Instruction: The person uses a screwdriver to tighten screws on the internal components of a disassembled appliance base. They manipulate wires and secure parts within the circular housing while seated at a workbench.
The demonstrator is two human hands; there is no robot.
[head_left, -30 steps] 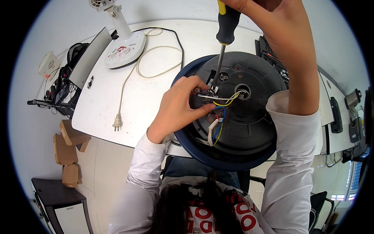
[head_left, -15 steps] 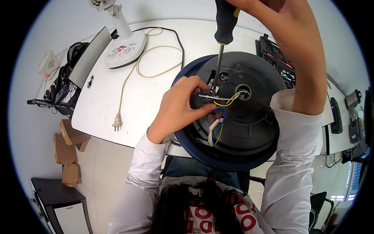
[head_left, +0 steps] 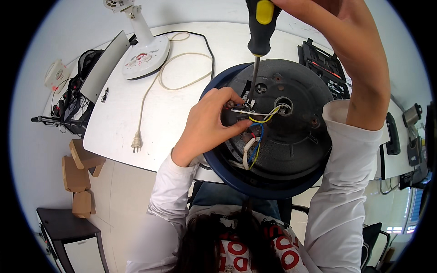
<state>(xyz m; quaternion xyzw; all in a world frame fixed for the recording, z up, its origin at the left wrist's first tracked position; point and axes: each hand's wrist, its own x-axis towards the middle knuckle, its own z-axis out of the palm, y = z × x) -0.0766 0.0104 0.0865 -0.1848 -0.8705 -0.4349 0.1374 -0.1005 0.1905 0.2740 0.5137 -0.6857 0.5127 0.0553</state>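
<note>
A round black metal base with a dark blue rim [head_left: 296, 154] lies at the table's front edge. On its left part, my left hand [head_left: 207, 120] is closed with thumb and fingertips around a small terminal with wires [head_left: 249, 107], partly hidden by the fingers. White, yellow and blue wires [head_left: 268, 117] run from there and from a central hole. My right hand [head_left: 334, 20], cut off by the top edge, grips the upper end of a black-and-yellow screwdriver [head_left: 260, 38]. Its shaft points down, the tip meeting the terminal beside my left fingertips.
A white fan [head_left: 145, 57] stands at the back left; its pale cord and plug [head_left: 136, 142] lie on the white table [head_left: 118, 118]. An open black tool case [head_left: 323, 66] sits behind the base on the right. Cardboard boxes [head_left: 77, 175] are on the floor at left.
The screwdriver has turned, so its yellow patch now faces me, and its handle sits slightly lower and farther left. My right forearm has shifted a little right. The left hand stays in place.
</note>
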